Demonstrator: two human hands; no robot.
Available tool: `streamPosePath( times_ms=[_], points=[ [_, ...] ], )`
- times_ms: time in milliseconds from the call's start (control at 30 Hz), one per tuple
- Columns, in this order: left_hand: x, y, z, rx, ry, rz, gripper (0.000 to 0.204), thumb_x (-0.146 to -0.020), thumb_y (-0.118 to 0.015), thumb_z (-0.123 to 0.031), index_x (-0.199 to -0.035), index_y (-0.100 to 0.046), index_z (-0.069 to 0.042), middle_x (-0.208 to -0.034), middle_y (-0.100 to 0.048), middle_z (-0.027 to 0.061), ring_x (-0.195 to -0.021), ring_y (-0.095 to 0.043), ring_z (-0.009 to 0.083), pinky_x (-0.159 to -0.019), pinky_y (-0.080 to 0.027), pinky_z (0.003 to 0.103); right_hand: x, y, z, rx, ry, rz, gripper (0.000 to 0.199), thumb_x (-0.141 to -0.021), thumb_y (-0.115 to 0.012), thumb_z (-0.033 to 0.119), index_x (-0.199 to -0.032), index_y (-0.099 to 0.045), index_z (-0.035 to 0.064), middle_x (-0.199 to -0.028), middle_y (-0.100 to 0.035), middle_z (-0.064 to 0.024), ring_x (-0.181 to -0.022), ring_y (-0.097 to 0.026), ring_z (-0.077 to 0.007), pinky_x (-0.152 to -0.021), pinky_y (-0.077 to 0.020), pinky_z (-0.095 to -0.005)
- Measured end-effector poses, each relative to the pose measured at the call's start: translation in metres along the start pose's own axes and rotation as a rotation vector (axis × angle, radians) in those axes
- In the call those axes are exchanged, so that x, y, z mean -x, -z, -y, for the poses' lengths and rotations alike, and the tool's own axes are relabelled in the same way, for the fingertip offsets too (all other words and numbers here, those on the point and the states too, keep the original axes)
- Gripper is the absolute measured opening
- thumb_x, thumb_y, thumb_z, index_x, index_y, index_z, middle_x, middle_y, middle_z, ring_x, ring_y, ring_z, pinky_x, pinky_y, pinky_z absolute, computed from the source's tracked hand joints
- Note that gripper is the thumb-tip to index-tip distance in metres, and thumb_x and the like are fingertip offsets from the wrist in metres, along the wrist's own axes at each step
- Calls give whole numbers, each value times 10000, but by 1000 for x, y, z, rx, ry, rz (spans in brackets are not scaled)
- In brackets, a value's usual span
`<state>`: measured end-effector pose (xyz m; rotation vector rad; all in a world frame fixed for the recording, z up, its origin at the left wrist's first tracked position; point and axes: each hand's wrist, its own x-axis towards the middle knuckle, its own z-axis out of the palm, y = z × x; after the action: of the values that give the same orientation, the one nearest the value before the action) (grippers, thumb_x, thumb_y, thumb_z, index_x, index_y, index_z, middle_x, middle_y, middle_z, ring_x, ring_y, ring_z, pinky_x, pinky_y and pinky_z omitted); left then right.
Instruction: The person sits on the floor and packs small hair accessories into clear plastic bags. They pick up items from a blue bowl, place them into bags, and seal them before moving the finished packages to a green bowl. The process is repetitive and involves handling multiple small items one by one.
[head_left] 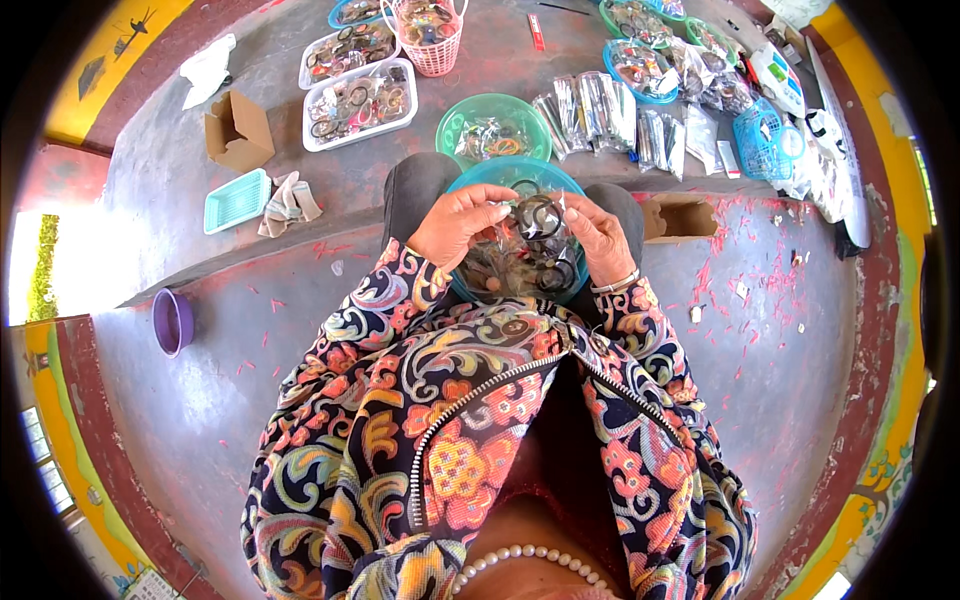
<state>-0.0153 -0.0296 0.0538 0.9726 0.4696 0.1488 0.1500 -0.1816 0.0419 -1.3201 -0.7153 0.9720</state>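
Between both hands, a small clear plastic bag [540, 217] with dark round bands inside is held up over my lap. My left hand [458, 226] pinches its left side between thumb and fingers. The right side is gripped by my right hand [600, 238], a pale bracelet on that wrist. Just beneath sits a blue-green basin [571, 291] between my knees, filled with more clear packets and dark rings. Directly beyond it, a green basin [452, 125] holds several clear packets with coloured bands.
White trays [322, 137] and a pink basket [436, 58] of packets stand at far left. Flat packets [590, 110] lie right of the green basin, near a blue basket [760, 130]. Cardboard boxes [237, 132], a turquoise tray [236, 203] and a purple bucket [172, 325] stand around me.
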Motion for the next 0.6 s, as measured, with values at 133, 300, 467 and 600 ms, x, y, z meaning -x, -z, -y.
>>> streamPosePath(
  times_ms=[133,300,467,600],
  points=[
    [3,-2,-5,-25,-56,-38,263,-856,-512,-107,-1105,-499,-22,-869,-584,29,-756,-562,96,-683,-438,218,2,4,2,41,-67,38,309,-825,-589,249,-975,-605,-21,-890,-595,-36,-845,-506,-102,-789,-381,-239],
    [1,-9,0,-127,-92,-4,272,-838,-533,-77,-1098,-491,-7,-881,-562,32,-764,-536,90,-695,-430,218,6,-8,17,-120,-47,-97,224,-802,-617,179,-919,-629,-11,-830,-602,-19,-728,-494,-76,-672,-387,-203],
    [-1,-16,6,-77,-132,-25,268,-834,-551,-93,-1078,-519,11,-901,-579,44,-758,-522,86,-678,-414,206,4,-11,2,-198,-72,-259,154,-773,-639,108,-883,-645,0,-755,-612,-15,-596,-465,-52,-540,-367,-176],
    [1,-17,3,-120,-60,-117,259,-838,-561,-135,-1049,-562,15,-853,-606,39,-727,-516,74,-616,-397,194,4,-12,2,-243,-50,-314,149,-773,-639,110,-870,-647,-3,-721,-624,-36,-577,-480,-62,-534,-370,-180]
  ],
)
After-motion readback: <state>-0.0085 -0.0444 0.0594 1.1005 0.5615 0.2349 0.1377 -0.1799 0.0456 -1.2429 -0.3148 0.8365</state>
